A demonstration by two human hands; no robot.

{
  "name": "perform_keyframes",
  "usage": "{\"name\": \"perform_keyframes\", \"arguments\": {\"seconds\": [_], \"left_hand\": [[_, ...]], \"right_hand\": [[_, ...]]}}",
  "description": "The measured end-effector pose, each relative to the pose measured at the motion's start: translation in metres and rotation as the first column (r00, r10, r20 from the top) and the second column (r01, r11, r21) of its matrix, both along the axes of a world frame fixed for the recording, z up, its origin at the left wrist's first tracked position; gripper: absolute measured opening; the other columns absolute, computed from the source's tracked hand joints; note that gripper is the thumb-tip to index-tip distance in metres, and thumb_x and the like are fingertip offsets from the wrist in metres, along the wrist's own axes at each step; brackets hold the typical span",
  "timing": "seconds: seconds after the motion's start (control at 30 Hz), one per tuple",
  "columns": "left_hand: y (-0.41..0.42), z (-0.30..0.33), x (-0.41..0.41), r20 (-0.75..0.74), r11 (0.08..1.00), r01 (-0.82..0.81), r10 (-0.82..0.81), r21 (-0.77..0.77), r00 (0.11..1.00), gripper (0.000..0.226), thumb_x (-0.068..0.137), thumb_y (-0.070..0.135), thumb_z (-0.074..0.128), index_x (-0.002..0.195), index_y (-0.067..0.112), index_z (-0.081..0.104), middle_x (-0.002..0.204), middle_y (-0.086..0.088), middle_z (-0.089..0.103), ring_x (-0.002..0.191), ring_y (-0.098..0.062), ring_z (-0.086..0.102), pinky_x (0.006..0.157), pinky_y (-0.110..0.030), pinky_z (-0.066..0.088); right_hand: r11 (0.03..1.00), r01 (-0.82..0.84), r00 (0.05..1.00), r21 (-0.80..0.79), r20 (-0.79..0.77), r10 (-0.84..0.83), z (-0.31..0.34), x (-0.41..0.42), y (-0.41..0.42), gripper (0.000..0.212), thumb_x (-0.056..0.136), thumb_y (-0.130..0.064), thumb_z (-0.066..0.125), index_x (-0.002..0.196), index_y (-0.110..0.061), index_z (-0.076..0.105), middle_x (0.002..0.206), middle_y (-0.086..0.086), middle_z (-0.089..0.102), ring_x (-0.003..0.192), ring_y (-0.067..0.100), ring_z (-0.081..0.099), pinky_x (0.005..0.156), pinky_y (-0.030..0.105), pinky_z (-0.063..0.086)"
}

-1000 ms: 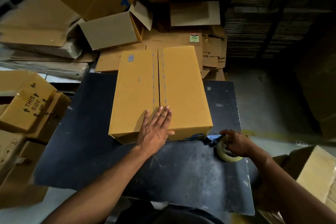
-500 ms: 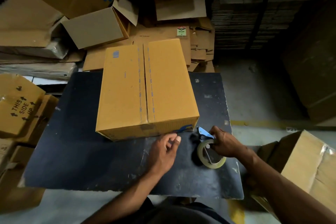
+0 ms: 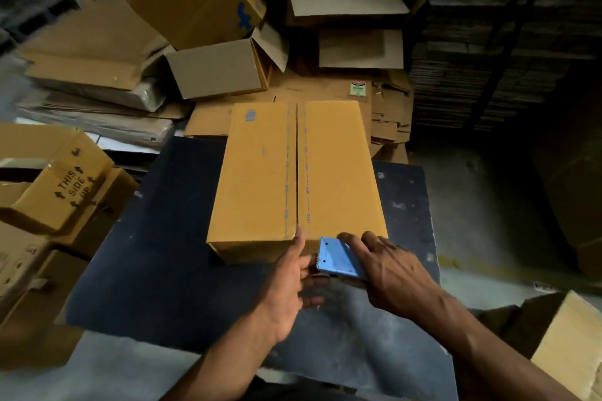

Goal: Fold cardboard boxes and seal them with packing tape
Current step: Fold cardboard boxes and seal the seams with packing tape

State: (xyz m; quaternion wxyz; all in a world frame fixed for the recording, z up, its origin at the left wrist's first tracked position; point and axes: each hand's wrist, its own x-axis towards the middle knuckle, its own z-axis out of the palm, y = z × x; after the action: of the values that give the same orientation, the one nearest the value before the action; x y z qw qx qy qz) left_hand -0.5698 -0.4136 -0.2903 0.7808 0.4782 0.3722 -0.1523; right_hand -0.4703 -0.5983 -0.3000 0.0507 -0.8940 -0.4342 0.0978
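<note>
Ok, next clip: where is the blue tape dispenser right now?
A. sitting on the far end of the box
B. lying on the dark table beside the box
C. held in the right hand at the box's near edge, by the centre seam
C: the right hand grips the blue tape dispenser against the near edge of the box, beside the left hand at the seam.

You are standing in a storeroom or packing area of a warehouse. Past your dark blue worktable [image 3: 136, 270] lies a jumble of opened brown cardboard cartons [image 3: 215, 75], and flattened corrugated sheets [image 3: 329, 91] are spread on the floor behind it. To your right, tall dark stacks of flat-packed cardboard [image 3: 472, 75] rise like shelving. On your left sits a brown carton printed THIS SIDE UP [image 3: 62, 185]. The floor is bare grey concrete [image 3: 488, 205], dimly lit.
</note>
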Motion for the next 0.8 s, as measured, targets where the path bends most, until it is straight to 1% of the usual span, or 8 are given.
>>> {"name": "perform_keyframes", "arguments": {"seconds": [0.13, 0.2, 0.27, 0.33, 0.4, 0.5, 0.63, 0.8], "left_hand": [[0.053, 0.022, -0.012, 0.038, 0.944, -0.243, 0.257, -0.225, 0.966, 0.059, 0.093, 0.061, 0.058, 0.116, 0.010, 0.075, 0.100, -0.010, 0.075, 0.080, -0.025, 0.068, 0.073, -0.039, 0.047], [0.080, 0.029, -0.017, 0.033, 0.904, -0.346, 0.366, -0.251, 0.930, 0.040, 0.097, 0.048, 0.063, 0.104, 0.011, 0.076, 0.087, -0.009, 0.072, 0.068, -0.020, 0.064, 0.065, -0.036, 0.044], [0.106, 0.028, -0.019, 0.027, 0.892, -0.426, 0.435, -0.148, 0.900, 0.022, 0.102, 0.027, 0.060, 0.093, 0.012, 0.073, 0.074, -0.005, 0.070, 0.061, -0.015, 0.060, 0.057, -0.031, 0.042], [0.136, 0.022, -0.022, 0.051, 0.871, -0.483, 0.481, 0.086, 0.875, 0.021, 0.102, 0.015, 0.058, 0.086, 0.012, 0.071, 0.066, -0.003, 0.070, 0.053, -0.012, 0.059, 0.047, -0.025, 0.039], [0.171, 0.013, -0.030, 0.074, 0.792, -0.549, 0.551, 0.268, 0.831, 0.018, 0.100, 0.020, 0.067, 0.086, 0.010, 0.074, 0.066, -0.003, 0.072, 0.047, -0.008, 0.060, 0.040, -0.020, 0.036], [0.223, -0.013, -0.054, 0.047, 0.703, -0.620, 0.647, 0.348, 0.761, 0.021, 0.097, 0.026, 0.073, 0.092, 0.006, 0.076, 0.070, -0.002, 0.075, 0.049, -0.007, 0.062, 0.038, -0.018, 0.036], [0.230, -0.042, -0.066, -0.007, 0.773, -0.506, 0.550, 0.382, 0.835, 0.022, 0.094, 0.030, 0.076, 0.090, 0.009, 0.078, 0.081, -0.004, 0.079, 0.052, -0.008, 0.059, 0.041, -0.019, 0.038], [0.214, -0.064, -0.051, -0.009, 0.771, -0.517, 0.560, 0.373, 0.829, 0.025, 0.089, 0.031, 0.082, 0.088, 0.006, 0.077, 0.075, -0.004, 0.077, 0.049, -0.011, 0.055, 0.038, -0.021, 0.035]], "right_hand": [[0.993, -0.073, 0.996, 0.089, -0.040, 0.077, 0.044, 0.006, 0.068, 0.088, 0.079, -0.036, 0.069, 0.151, -0.040, 0.018, 0.114, -0.003, 0.049, 0.092, 0.030, 0.062, 0.065, 0.042, 0.055], [0.983, -0.141, 0.987, 0.114, -0.067, 0.149, 0.057, 0.007, 0.107, 0.092, 0.078, -0.039, 0.072, 0.152, -0.042, 0.017, 0.116, -0.003, 0.048, 0.091, 0.032, 0.062, 0.068, 0.045, 0.056], [0.972, -0.201, 0.975, 0.126, -0.072, 0.211, 0.066, 0.006, 0.143, 0.093, 0.077, -0.042, 0.074, 0.152, -0.043, 0.019, 0.118, -0.004, 0.052, 0.092, 0.031, 0.063, 0.070, 0.044, 0.056], [0.963, -0.220, 0.966, 0.157, -0.105, 0.238, 0.071, 0.007, 0.170, 0.091, 0.076, -0.044, 0.074, 0.151, -0.046, 0.023, 0.122, -0.005, 0.058, 0.096, 0.026, 0.063, 0.071, 0.040, 0.055], [0.957, -0.252, 0.957, 0.147, -0.111, 0.269, 0.070, 0.013, 0.181, 0.084, 0.081, -0.047, 0.073, 0.151, -0.048, 0.026, 0.125, -0.006, 0.059, 0.100, 0.021, 0.062, 0.074, 0.040, 0.056], [0.965, -0.259, 0.959, 0.036, -0.114, 0.261, 0.070, 0.038, 0.168, 0.081, 0.084, -0.048, 0.071, 0.153, -0.050, 0.029, 0.119, -0.012, 0.056, 0.099, 0.014, 0.057, 0.075, 0.034, 0.054], [0.965, -0.240, 0.963, -0.108, -0.153, 0.223, 0.065, 0.059, 0.151, 0.081, 0.081, -0.047, 0.073, 0.153, -0.049, 0.036, 0.111, -0.021, 0.049, 0.095, 0.005, 0.050, 0.071, 0.024, 0.045], [0.951, -0.188, 0.979, -0.244, -0.120, 0.163, 0.045, 0.050, 0.149, 0.080, 0.085, -0.044, 0.072, 0.155, -0.047, 0.034, 0.122, -0.012, 0.057, 0.102, 0.010, 0.052, 0.071, 0.023, 0.038]]}}
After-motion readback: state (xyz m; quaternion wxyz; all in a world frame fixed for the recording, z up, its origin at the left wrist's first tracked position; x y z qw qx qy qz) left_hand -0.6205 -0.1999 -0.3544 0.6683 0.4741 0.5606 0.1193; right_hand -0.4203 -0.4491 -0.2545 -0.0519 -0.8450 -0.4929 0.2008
